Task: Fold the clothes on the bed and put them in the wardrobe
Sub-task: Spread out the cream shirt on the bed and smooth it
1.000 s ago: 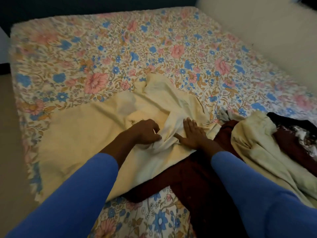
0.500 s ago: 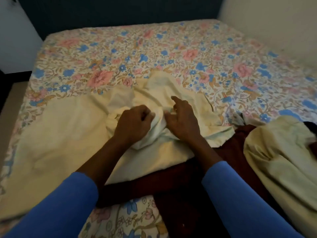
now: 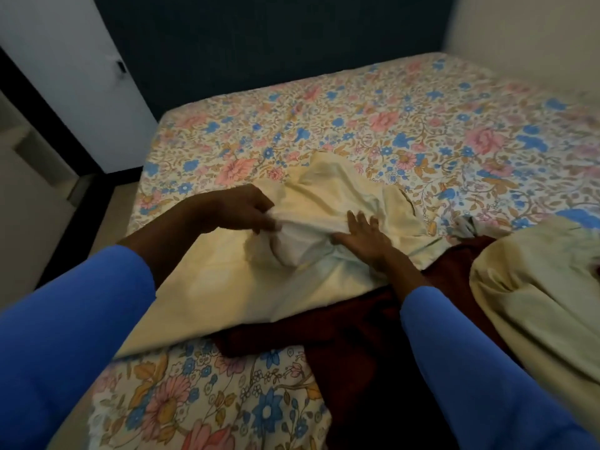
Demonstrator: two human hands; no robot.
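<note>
Now reaching over a maroon garment [image 3: 357,336] lying at the near edge of the bed [image 3: 357,118], blue sleeves [image 3: 65,336] foremost. Gripping a bunched fold of the cream cloth [image 3: 243,287], spread mid-bed and overlapping the maroon garment, with the left hand [image 3: 237,207], fingers curled round it. Pressing the cloth flat with the right hand [image 3: 363,237], fingers straight. Noting a second cream garment [image 3: 535,303] lying right, a white door [image 3: 65,76] far left.

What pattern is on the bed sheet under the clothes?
The floral bed sheet has pink and blue flowers with tan leaves on white; head view.
</note>
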